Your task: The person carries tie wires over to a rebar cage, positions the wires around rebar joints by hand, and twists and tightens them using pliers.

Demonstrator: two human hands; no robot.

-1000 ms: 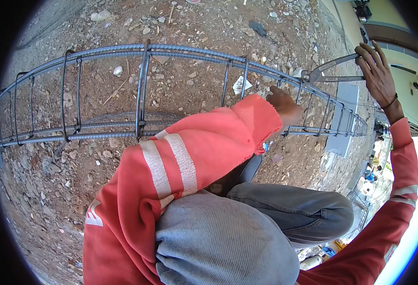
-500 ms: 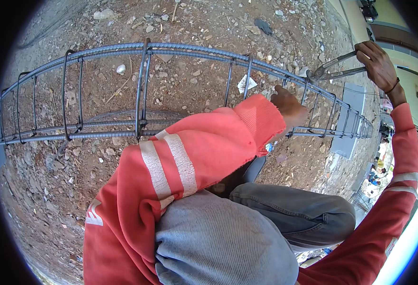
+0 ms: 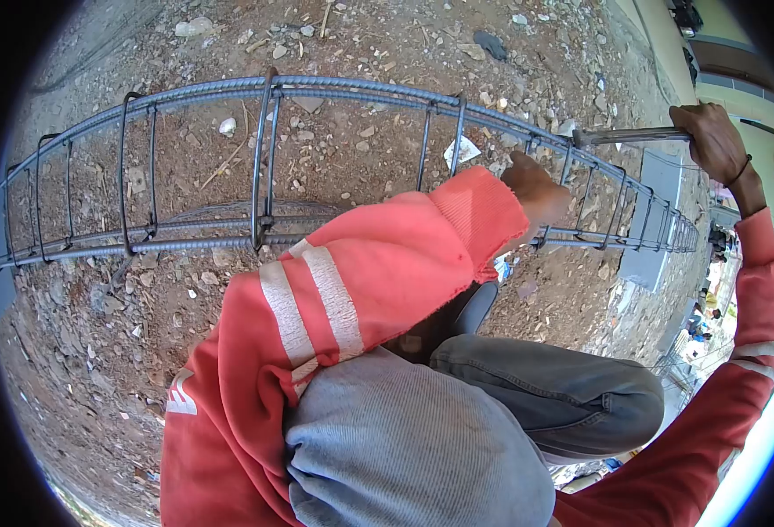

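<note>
Two bare hands show in the right half of the frame. The right hand [image 3: 712, 145], at upper right, is clamped around the handles of steel pincers [image 3: 637, 136]; the handles line up as a single bar, and the head sits at the upper rods of a rebar cage [image 3: 361, 84]. What the tips bite cannot be made out. The left hand [image 3: 538, 189], right of centre, is bent in front of the cage between its upper and lower rods; its fingers are partly hidden, so I cannot tell whether they grip anything.

The cage curves across the frame from left edge to right, its stirrups crossing the long ribbed rods. A white scrap [image 3: 462, 151] lies just left of the left hand. Around it spreads stony ground [image 3: 352, 176]. Grey trousers [image 3: 413, 430] fill the bottom centre, beside a red sleeve [image 3: 387, 255] with pale bands.
</note>
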